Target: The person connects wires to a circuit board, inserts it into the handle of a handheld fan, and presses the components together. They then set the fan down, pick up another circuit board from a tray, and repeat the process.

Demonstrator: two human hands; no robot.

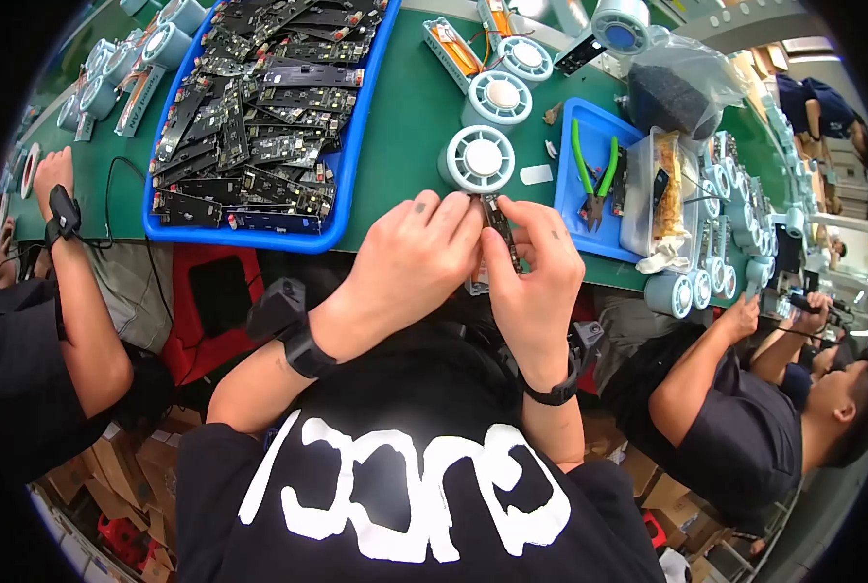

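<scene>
Straight ahead at the table's near edge, a light-blue fan unit (pixel 481 158) lies with its round grille head facing up. Its lower part is between my hands and mostly covered by them. My left hand (pixel 416 251) is closed against its left side, fingers curled just below the head. My right hand (pixel 536 267) pinches a narrow dark circuit board (pixel 499 222) between thumb and fingers, lined up below the fan head. How far the board sits inside the body is hidden by my fingers.
A blue tray (pixel 347 209) heaped with circuit boards (pixel 269 126) stands left. More fan units (pixel 498 97) lie beyond. Right are a small blue tray (pixel 572 121) with green-handled cutters (pixel 592 180), a clear plastic box (pixel 638 209) and a bag (pixel 682 87). Co-workers sit on both sides.
</scene>
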